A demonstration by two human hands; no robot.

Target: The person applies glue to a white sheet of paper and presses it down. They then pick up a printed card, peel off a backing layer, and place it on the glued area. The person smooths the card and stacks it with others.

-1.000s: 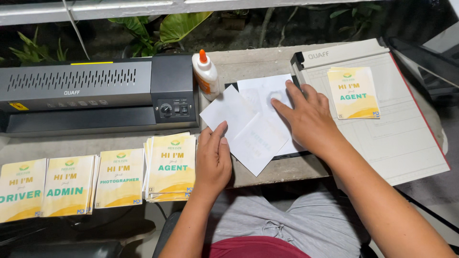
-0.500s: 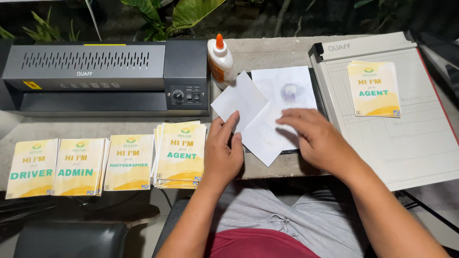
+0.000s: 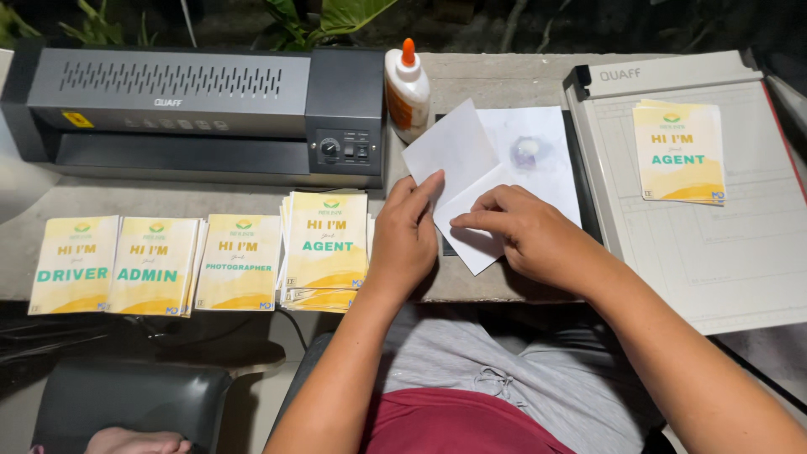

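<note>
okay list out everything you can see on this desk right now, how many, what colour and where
laminator: one, grey and black, back left of the desk
glue bottle: one, white with orange cap, upright beside the laminator
paper trimmer: one, pale grey board, right side
card stack on trimmer: one, yellow and white, on the trimmer board
card stacks: four, yellow and white, in a row along the front left edge
white sheets: a few overlapping, exact count unclear, centre
plant leaves: green, behind the desk
left hand: one, fingertips on the white sheets
right hand: one, fingers resting on the white sheets
</note>
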